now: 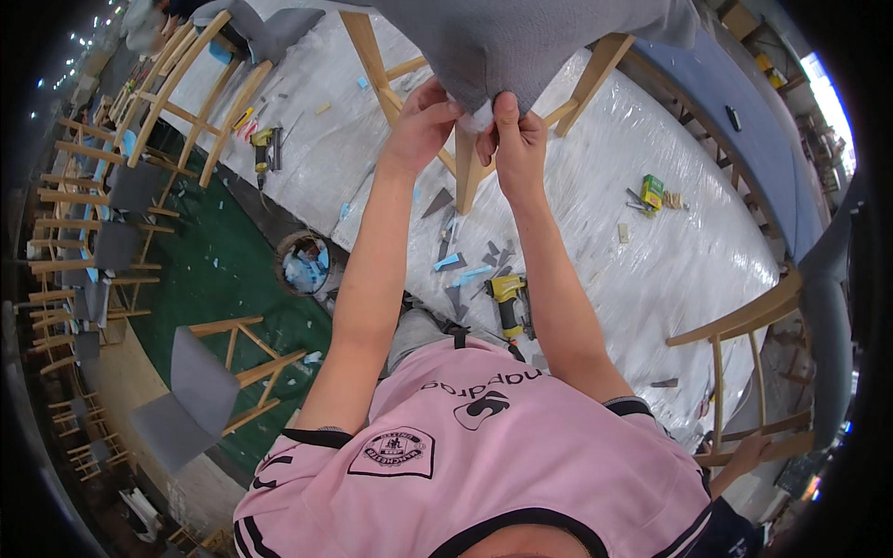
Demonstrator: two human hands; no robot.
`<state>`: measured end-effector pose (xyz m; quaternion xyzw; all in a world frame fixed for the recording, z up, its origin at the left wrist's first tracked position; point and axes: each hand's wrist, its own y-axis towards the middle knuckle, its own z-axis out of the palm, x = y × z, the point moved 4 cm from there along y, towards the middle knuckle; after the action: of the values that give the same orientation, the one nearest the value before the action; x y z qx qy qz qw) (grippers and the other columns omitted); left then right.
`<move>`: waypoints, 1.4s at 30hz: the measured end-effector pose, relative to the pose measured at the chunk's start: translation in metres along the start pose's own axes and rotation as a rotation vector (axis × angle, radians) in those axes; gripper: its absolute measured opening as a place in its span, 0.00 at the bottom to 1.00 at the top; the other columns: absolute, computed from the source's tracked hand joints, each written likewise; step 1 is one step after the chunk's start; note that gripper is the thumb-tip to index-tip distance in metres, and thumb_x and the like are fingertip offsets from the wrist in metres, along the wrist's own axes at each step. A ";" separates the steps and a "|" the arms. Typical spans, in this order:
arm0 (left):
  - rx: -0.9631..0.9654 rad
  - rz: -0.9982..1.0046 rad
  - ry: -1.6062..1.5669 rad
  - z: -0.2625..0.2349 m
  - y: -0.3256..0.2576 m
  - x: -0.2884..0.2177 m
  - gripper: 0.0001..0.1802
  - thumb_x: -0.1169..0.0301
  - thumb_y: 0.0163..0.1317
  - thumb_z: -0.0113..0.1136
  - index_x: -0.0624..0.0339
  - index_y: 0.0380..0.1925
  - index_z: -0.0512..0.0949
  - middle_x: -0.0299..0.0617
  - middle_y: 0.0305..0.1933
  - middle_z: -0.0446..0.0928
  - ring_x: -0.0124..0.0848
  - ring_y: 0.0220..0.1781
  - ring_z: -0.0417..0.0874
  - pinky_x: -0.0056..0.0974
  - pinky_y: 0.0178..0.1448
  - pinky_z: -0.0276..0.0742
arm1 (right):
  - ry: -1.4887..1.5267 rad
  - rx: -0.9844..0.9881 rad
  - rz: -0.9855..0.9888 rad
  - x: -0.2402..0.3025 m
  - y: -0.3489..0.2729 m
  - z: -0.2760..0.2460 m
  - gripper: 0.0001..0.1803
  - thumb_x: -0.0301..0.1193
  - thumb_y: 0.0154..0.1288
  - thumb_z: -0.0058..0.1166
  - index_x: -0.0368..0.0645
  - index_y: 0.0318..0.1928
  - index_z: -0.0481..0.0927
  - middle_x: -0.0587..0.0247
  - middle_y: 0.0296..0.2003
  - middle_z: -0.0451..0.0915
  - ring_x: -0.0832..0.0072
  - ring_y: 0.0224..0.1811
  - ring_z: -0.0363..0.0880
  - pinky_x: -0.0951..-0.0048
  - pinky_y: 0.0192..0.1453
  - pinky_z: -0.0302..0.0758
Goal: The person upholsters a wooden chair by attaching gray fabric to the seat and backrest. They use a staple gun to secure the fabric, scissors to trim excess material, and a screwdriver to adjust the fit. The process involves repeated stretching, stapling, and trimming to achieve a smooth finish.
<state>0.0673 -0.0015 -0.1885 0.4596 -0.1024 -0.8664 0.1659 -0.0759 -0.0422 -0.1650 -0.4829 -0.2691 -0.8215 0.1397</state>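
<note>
In front of me stands a wooden-legged chair with grey fabric (558, 46) over its seat. At the seat's near corner, above a wooden leg (468, 172), some white padding (478, 119) shows under the fabric's edge. My left hand (423, 128) is closed at the left side of this corner, its fingertips against the padding and the fabric edge. On the right side, my right hand (517, 149) pinches the fabric edge, thumb on top and fingers curled below. What lies behind the fingers is hidden.
The chair stands on a plastic-wrapped worktop (595, 288). On it lie a yellow staple gun (507, 302), fabric scraps (453, 263) and a green box (651, 192). Another staple gun (263, 149) rests at left. A bin (305, 263) stands beside the table; a grey chair (205, 381) is lower left.
</note>
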 end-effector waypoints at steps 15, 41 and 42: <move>-0.386 0.156 0.291 0.022 -0.010 -0.016 0.30 0.68 0.66 0.69 0.63 0.65 0.69 0.46 0.68 0.71 0.34 0.65 0.76 0.41 0.68 0.72 | -0.005 -0.008 0.041 -0.004 0.001 -0.002 0.32 0.54 0.77 0.54 0.42 0.21 0.72 0.67 0.13 0.71 0.80 0.13 0.70 0.75 0.18 0.63; -0.465 0.378 0.346 0.053 -0.019 0.016 0.26 0.48 0.74 0.60 0.64 0.47 0.77 0.36 0.45 0.80 0.23 0.44 0.77 0.34 0.51 0.74 | -0.037 -0.055 -0.057 -0.017 -0.010 -0.004 0.36 0.47 0.79 0.54 0.43 0.12 0.68 0.71 0.09 0.68 0.85 0.13 0.67 0.78 0.16 0.59; -0.456 0.408 0.355 0.051 -0.018 0.017 0.25 0.48 0.74 0.60 0.63 0.46 0.77 0.35 0.44 0.79 0.23 0.44 0.77 0.34 0.50 0.73 | -0.142 -0.049 -0.113 -0.022 -0.011 -0.009 0.34 0.49 0.80 0.52 0.43 0.15 0.69 0.70 0.11 0.69 0.84 0.12 0.68 0.78 0.15 0.60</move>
<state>0.0126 0.0103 -0.1788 0.5243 0.0342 -0.7228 0.4490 -0.0765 -0.0390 -0.1905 -0.5272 -0.2848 -0.7982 0.0616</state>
